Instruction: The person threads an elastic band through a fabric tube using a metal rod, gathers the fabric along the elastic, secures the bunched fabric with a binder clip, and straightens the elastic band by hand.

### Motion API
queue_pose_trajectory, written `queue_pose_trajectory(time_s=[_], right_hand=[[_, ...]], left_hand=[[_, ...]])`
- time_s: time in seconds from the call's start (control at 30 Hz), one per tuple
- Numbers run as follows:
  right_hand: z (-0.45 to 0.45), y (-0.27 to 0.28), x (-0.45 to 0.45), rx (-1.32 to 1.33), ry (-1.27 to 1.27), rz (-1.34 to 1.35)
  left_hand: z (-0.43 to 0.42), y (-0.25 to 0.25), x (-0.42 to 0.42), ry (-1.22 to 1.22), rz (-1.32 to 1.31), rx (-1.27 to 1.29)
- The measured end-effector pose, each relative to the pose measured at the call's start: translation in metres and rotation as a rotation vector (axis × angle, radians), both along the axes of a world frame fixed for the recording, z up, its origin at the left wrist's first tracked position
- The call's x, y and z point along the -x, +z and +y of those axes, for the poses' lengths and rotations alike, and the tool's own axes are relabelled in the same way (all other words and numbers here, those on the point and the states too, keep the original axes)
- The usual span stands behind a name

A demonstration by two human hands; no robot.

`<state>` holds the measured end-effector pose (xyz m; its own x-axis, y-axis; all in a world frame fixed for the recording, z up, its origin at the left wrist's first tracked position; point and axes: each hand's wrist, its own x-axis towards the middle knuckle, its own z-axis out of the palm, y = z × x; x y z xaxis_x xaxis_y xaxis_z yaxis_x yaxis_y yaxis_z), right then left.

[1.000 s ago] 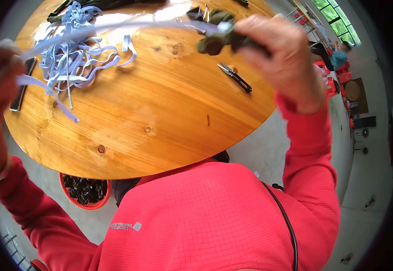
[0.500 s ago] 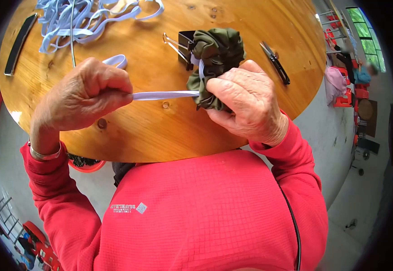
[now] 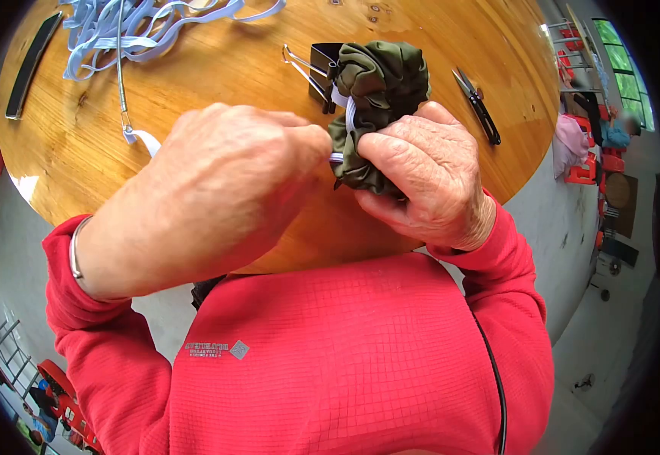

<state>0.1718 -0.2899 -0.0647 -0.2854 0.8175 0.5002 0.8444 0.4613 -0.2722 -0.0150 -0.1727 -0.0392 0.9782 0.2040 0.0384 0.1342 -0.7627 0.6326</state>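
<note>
My right hand [image 3: 425,174] grips the gathered dark green fabric [image 3: 383,83], thumb pressed on its lower end. My left hand [image 3: 209,189] is closed at the fabric's left edge, its fingertips on the white elastic band [image 3: 336,158] that comes out of the fabric. A black binder clip [image 3: 322,72] with wire handles is clamped at the fabric's upper left. To the upper left, a thin metal rod [image 3: 121,68] has a piece of elastic [image 3: 145,141] at its lower end, partly behind my left hand.
A heap of pale blue elastic [image 3: 125,38] lies at the table's upper left, beside a black strip-shaped object [image 3: 33,67]. Small black snips [image 3: 478,106] lie to the right on the wooden table [image 3: 520,53]. People and red stools [image 3: 586,168] are in the background.
My left hand has moved right along the elastic, up to the fabric. My right hand still holds the fabric, which has shifted slightly right in view.
</note>
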Motion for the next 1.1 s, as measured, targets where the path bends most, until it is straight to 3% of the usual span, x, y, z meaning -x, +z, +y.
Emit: queue_pose_trajectory(time_s=[0.17, 0.27, 0.37, 0.5, 0.53, 0.63, 0.83, 1.1], right_hand=[[0.001, 0.008, 0.002, 0.045, -0.018, 0.056], [0.005, 0.02, -0.004, 0.132, 0.058, 0.108], [0.007, 0.038, -0.006, 0.169, 0.033, 0.2], [0.012, 0.047, -0.006, 0.212, 0.089, 0.133], [0.013, 0.049, -0.007, 0.251, 0.11, 0.102], [0.019, 0.045, -0.014, 0.377, 0.183, 0.138], [0.019, 0.048, -0.018, 0.411, 0.199, 0.304], [0.019, 0.044, -0.028, 0.411, 0.176, 0.26]], left_hand=[[-0.004, -0.011, -0.008, 0.008, -0.131, -0.053], [0.001, -0.016, -0.012, -0.053, -0.229, 0.408], [0.014, -0.008, -0.014, -0.05, -0.022, 0.936], [0.015, -0.007, -0.014, 0.005, 0.017, 0.943], [0.011, -0.005, -0.016, 0.046, 0.044, 1.081], [0.006, -0.008, -0.014, 0.072, 0.001, 1.141], [0.006, 0.006, -0.007, 0.098, 0.027, 1.128], [0.02, -0.002, 0.015, 0.115, 0.002, 1.134]])
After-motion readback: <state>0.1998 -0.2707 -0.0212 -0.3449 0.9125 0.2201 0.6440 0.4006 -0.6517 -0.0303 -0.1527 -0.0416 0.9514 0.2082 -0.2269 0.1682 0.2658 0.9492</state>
